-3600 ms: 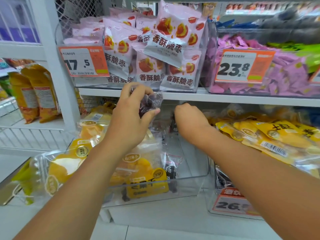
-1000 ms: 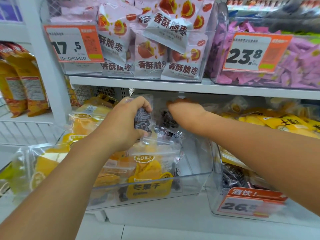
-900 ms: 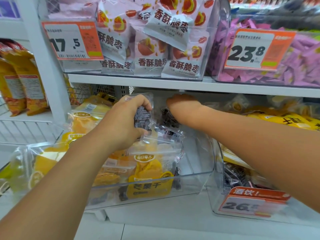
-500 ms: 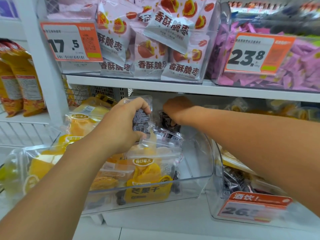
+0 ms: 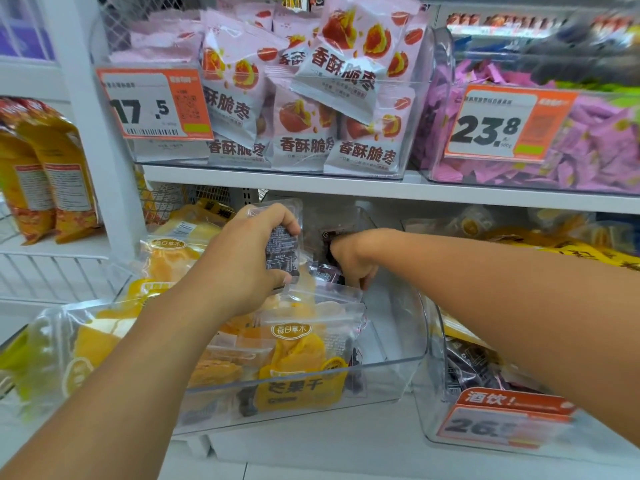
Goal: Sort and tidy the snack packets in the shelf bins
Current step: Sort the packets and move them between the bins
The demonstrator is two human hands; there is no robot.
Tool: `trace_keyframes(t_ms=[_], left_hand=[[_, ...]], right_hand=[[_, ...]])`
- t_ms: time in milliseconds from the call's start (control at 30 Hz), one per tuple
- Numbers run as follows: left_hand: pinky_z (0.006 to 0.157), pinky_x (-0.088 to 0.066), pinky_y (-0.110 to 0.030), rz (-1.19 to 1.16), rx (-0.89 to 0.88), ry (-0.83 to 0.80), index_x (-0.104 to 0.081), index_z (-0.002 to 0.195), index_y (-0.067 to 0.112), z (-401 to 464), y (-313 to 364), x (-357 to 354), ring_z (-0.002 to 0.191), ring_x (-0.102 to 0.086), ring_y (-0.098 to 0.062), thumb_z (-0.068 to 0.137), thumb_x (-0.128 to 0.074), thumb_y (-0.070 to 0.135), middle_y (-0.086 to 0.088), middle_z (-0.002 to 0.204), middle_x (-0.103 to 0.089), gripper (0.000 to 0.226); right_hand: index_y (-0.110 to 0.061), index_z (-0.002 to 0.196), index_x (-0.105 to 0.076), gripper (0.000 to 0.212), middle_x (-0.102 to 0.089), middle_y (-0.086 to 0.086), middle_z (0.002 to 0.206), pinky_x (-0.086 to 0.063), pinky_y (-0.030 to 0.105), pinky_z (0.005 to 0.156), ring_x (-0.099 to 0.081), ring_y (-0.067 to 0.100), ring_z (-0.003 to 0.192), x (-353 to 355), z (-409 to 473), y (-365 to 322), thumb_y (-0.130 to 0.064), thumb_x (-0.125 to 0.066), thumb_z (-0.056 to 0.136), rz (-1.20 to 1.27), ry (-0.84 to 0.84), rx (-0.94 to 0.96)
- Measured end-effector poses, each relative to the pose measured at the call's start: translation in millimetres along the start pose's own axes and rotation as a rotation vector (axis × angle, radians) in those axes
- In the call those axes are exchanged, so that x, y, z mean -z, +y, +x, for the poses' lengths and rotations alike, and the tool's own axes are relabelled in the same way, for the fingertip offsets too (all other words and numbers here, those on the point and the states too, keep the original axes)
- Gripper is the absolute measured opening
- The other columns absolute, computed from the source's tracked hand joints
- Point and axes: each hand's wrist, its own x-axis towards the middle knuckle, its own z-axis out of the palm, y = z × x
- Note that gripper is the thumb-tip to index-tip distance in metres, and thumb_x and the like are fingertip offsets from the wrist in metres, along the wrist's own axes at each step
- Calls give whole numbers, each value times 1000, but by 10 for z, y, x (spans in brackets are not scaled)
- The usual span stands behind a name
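Observation:
My left hand [image 5: 242,258] grips a clear packet of dark snacks [image 5: 282,251] upright above the clear bin [image 5: 391,372] on the lower shelf. Deeper in the same bin, my right hand [image 5: 351,258] reaches down with its fingers curled around another dark packet [image 5: 327,271]; most of that packet is hidden. Yellow dried-mango packets [image 5: 298,362] lie in the front of the bin, below both hands. The bin's right half is bare.
The upper shelf [image 5: 346,185] carries a bin of pink jujube packets [image 5: 311,109] and a bin of purple sweets [image 5: 571,157], close above my hands. More yellow packets [image 5: 571,251] and a bin of dark packets [image 5: 474,372] sit to the right. Orange bags [image 5: 45,174] hang at left.
My right hand has dropped lower into the bin and its fingers have curled round a dark packet. My left hand stays where it was with its packet.

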Motion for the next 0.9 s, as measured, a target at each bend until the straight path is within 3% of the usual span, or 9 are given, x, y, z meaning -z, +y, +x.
trace_keyframes(t_ms=[100, 200, 400, 467, 533, 633, 767, 833, 900], left_hand=[[71, -34, -30, -12, -2, 3, -48, 105, 44, -2, -7, 5, 98, -47, -22, 76, -86, 17, 7, 114, -41, 54], [71, -37, -30, -30, -11, 3, -49, 104, 44, 9, -13, 5, 95, -48, -22, 76, -86, 17, 9, 109, -40, 54], [77, -45, -34, -49, -26, 10, -51, 103, 44, 14, -27, 10, 95, -50, -19, 73, -88, 17, 10, 108, -42, 55], [77, -44, -33, -40, -32, 14, -51, 104, 43, 17, -29, 7, 96, -49, -19, 73, -88, 17, 11, 108, -41, 55], [76, -40, -31, -26, -27, 16, -52, 105, 42, 23, -24, 9, 98, -47, -20, 73, -88, 17, 9, 111, -42, 54], [78, -38, -30, -9, -3, -5, -51, 105, 42, 26, -13, 9, 103, -47, -21, 73, -88, 19, 7, 114, -42, 54], [79, -37, -31, 8, 10, -24, -44, 119, 46, 15, 2, 12, 110, -49, -23, 76, -86, 20, 6, 126, -45, 66], [80, -42, -33, 5, -5, -23, -28, 138, 48, -8, 36, 18, 109, -54, -23, 77, -86, 18, 6, 127, -48, 89], [68, -49, -35, 10, -23, -6, -10, 146, 46, -32, 65, 10, 85, -61, -22, 76, -86, 16, 1, 106, -57, 108]], right_hand=[[-4, 93, -67, 13, -62, 8, 88, -46, 15, 43, -53, 16, 60, -58, 61, -38, -15, -71, 90, -18, 49, 3], [-6, 97, -70, 25, -62, 5, 89, -47, 24, 58, -57, 20, 74, -16, 65, 5, -17, -82, 79, 184, 217, 91], [-17, 71, -62, 27, -67, 5, 77, -57, 23, 52, -69, 20, 63, -20, 107, -49, 0, -82, 75, 672, 453, 232], [-19, 71, -61, 29, -65, 3, 76, -53, 18, 49, -66, 15, 60, -19, 126, -61, 5, -76, 79, 772, 455, 236], [-15, 70, -60, 29, -63, 0, 71, -56, 19, 56, -65, 14, 64, -54, 127, -78, 8, -70, 83, 895, 325, 265], [-6, 90, -67, 20, -68, 5, 88, -59, 22, 77, -67, 16, 85, -110, 119, -72, 12, -59, 91, 1082, 157, 347], [-5, 134, -57, 47, -62, 12, 129, -59, 32, 87, -65, 25, 111, 6, -36, 58, 16, -47, 92, 997, 275, 319], [-7, 134, -55, 48, -62, 9, 127, -61, 30, 80, -67, 24, 104, 39, -252, 104, 14, -52, 91, 990, 320, 312], [-11, 122, -58, 43, -63, 4, 115, -62, 34, 79, -68, 26, 101, 29, -502, 125, 9, -62, 85, 1051, 327, 440]])
